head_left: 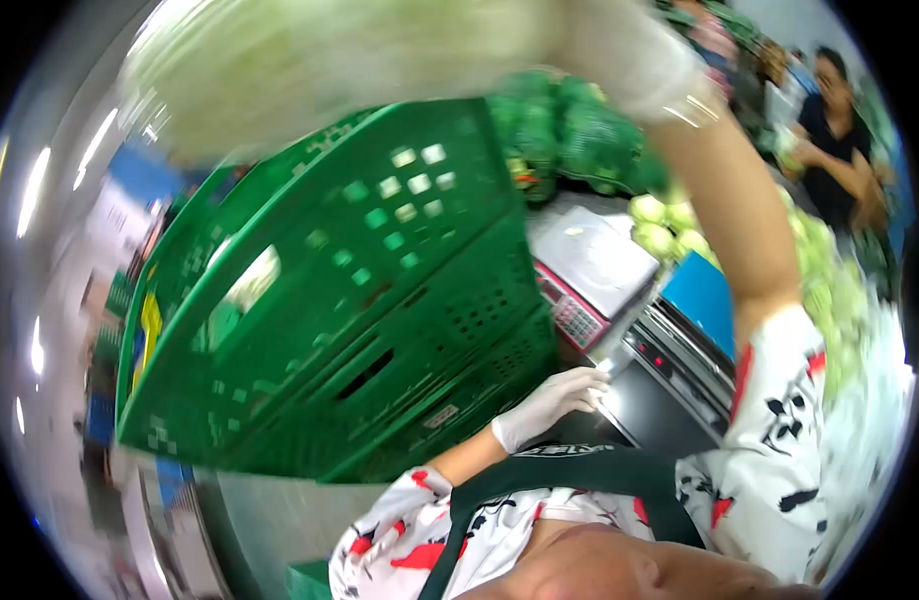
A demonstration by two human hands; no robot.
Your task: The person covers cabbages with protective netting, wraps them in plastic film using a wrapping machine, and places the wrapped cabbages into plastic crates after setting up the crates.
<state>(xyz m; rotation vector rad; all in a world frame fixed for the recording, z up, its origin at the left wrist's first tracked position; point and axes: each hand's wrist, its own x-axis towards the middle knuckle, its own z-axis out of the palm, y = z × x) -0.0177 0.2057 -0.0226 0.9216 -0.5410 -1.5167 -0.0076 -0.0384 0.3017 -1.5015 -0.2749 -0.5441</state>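
Note:
My right hand (629,60), in a white glove, is raised at the top of the view. It is at a large pale green, blurred vegetable (329,65), which looks like a wrapped cabbage, above a green plastic crate (419,240). Motion smears the right fingers. My left hand (559,402), also gloved, lies low at the front edge of a dark wrapping machine (654,400), its fingers stretched and slightly apart, with nothing in them. A scale (594,265) with a red keypad stands beyond the left hand.
Pale green cabbages (669,225) are piled right of the scale, near a blue panel (701,300). Green net bags (589,135) of produce lie behind. A person (834,140) in dark clothes is at the right back. Other crates (104,330) stand at the far left.

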